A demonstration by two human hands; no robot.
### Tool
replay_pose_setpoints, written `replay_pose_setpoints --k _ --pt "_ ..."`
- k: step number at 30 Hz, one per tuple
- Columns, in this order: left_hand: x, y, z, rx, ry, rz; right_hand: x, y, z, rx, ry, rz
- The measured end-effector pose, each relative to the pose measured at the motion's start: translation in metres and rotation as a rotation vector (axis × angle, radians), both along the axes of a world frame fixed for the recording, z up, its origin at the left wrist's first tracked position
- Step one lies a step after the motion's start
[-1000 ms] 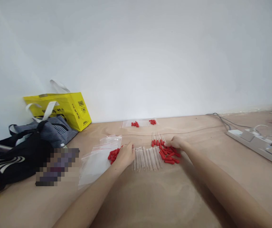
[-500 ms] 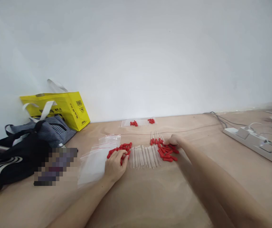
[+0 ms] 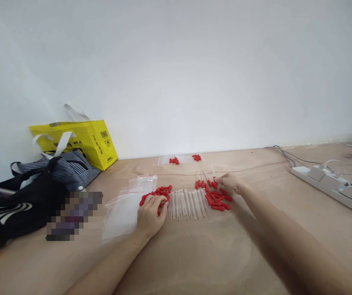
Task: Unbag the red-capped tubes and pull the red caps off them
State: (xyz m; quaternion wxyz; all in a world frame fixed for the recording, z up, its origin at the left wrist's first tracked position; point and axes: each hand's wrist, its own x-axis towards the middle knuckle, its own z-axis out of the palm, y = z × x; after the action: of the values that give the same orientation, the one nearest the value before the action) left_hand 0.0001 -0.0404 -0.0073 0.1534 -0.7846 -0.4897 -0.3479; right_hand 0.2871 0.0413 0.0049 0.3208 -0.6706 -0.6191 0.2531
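Observation:
My right hand [image 3: 229,181] pinches the red bulb end of a glass dropper [image 3: 215,180], its thin tube pointing toward the wall. Left of it, several assembled droppers [image 3: 200,183] lie side by side. A pile of red rubber bulbs [image 3: 218,206] sits just below that hand. My left hand [image 3: 151,211] rests over a second heap of red rubber bulbs [image 3: 162,190], fingers curled and closed against a bulb; its grip is partly hidden. Between the hands lies a row of clear glass tubes [image 3: 188,204].
Clear zip bags [image 3: 120,215] lie left of my left hand. A filled bag [image 3: 183,159] lies near the wall. Yellow [image 3: 100,143], striped [image 3: 80,168] and black [image 3: 25,205] bags crowd the left. A power strip [image 3: 332,186] with plugs and cables is at right.
My right hand has shifted slightly up and right, and the dropper in its fingers now shows beside the others. My left hand stays nearly in place.

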Motion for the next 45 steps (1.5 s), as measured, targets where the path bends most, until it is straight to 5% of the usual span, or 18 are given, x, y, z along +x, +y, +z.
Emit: replay_pose_setpoints --k 5,7,11,15,28,45 --pt "0.017 -0.009 0.004 0.289 0.15 -0.075 -0.037 -0.049 -0.002 0.155 -0.098 0.174" --pt "0.026 -0.013 0.003 0.372 0.207 -0.097 -0.053 -0.068 -0.011 0.452 -0.29 0.305" --pt "0.036 -0.015 -0.005 0.343 0.262 -0.126 -0.071 -0.09 -0.029 0.816 -0.525 0.372" --pt "0.033 -0.012 -0.011 0.29 0.302 -0.137 -0.073 -0.093 -0.038 1.0 -0.593 0.432" --pt "0.033 -0.011 -0.011 0.294 0.345 -0.217 -0.077 -0.094 -0.043 1.022 -0.533 0.348" --pt "0.031 -0.013 -0.01 0.273 0.207 -0.259 -0.074 -0.095 -0.038 1.03 -0.572 0.477"
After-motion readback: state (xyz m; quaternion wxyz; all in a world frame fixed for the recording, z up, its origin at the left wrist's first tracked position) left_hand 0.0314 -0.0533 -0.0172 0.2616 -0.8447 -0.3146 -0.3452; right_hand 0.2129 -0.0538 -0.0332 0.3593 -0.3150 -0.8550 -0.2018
